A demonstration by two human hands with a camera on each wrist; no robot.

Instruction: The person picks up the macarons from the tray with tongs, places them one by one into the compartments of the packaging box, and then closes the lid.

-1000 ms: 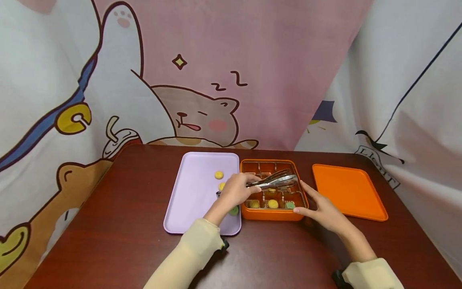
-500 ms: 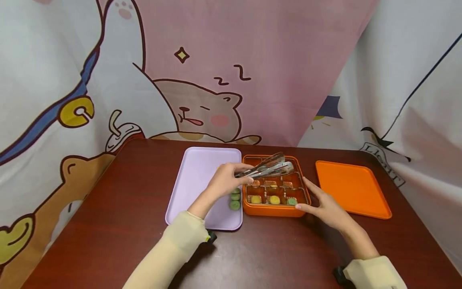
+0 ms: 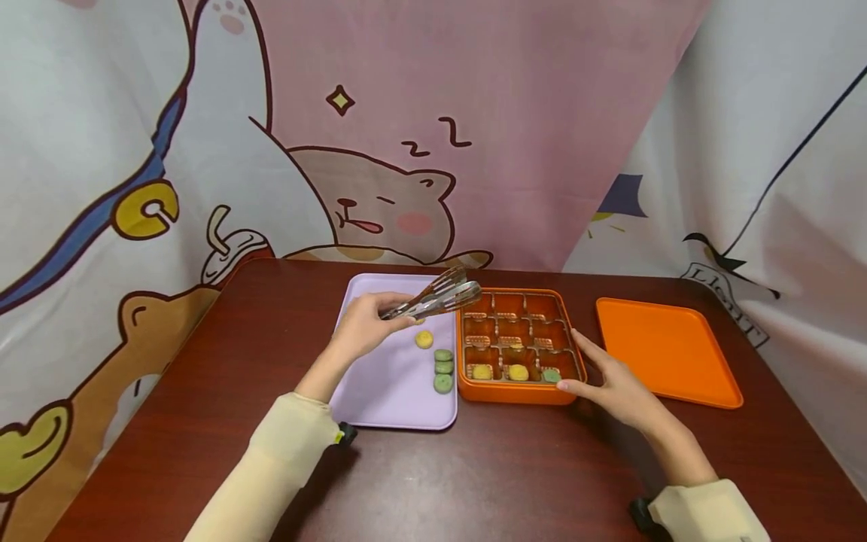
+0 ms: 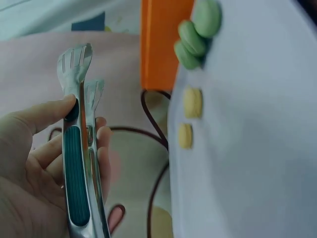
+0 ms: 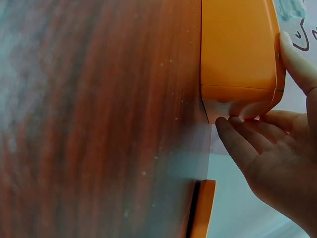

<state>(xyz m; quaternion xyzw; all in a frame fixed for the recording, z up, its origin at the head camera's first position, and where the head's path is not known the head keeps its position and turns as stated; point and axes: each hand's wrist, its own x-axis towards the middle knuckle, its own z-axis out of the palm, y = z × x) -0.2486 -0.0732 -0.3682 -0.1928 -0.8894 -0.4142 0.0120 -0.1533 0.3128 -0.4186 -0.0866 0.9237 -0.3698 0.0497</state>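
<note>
My left hand (image 3: 362, 325) grips metal serving tongs (image 3: 439, 297) with slotted ends; in the left wrist view a green inlay (image 4: 76, 173) shows on their handle. The tongs hang over the lilac tray (image 3: 386, 395), their ends apart with nothing between them. Several small green macarons (image 3: 443, 363) and two yellow ones (image 3: 424, 339) lie on the tray's right side. Beside it stands an orange box (image 3: 518, 393) with a clear divided insert. Two yellow macarons (image 3: 518, 373) and a green one (image 3: 551, 375) occupy its front row. My right hand (image 3: 612, 385) rests its thumb and extended fingers against the box's right front corner.
To the right of the box lies a flat orange lid (image 3: 667, 350) on the dark wooden table (image 3: 467, 482). A printed cartoon curtain (image 3: 515, 150) hangs behind the table and along both sides.
My left hand has moved left with the tongs, from over the box to over the tray, uncovering the box's compartments. The right hand stays at the box corner.
</note>
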